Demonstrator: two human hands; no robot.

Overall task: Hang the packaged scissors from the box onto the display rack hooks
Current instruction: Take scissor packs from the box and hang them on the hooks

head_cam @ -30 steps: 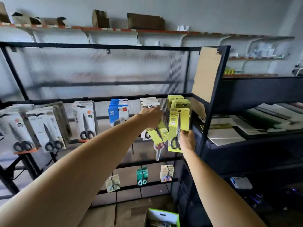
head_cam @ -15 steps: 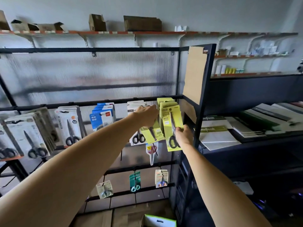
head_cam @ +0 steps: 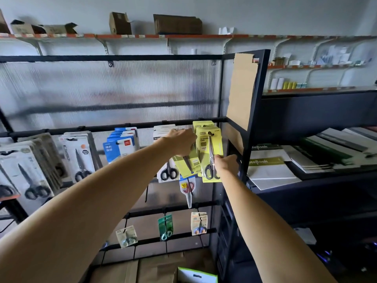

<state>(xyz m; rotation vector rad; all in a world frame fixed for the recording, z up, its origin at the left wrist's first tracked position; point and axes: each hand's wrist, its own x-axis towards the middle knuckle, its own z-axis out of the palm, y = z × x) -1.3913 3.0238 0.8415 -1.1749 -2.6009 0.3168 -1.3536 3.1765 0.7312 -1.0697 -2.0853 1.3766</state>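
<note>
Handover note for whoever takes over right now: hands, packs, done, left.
Left hand: grips a bunch of yellow-green carded scissors packs, tilted, beside the right-end hook.
Right hand: pinches the lower edge of the front yellow carded scissors pack; its hole seems to be on the black hook tip.
Done: several yellow packs hang behind it.
Left: slide this pack back, hang the left hand's bunch. Green-edged box sits below; contents cannot be seen.

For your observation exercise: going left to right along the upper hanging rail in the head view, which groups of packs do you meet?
Grey packs → white pack with orange dot → blue packs → white packs → yellow packs, the front one held by the right hand.
</note>
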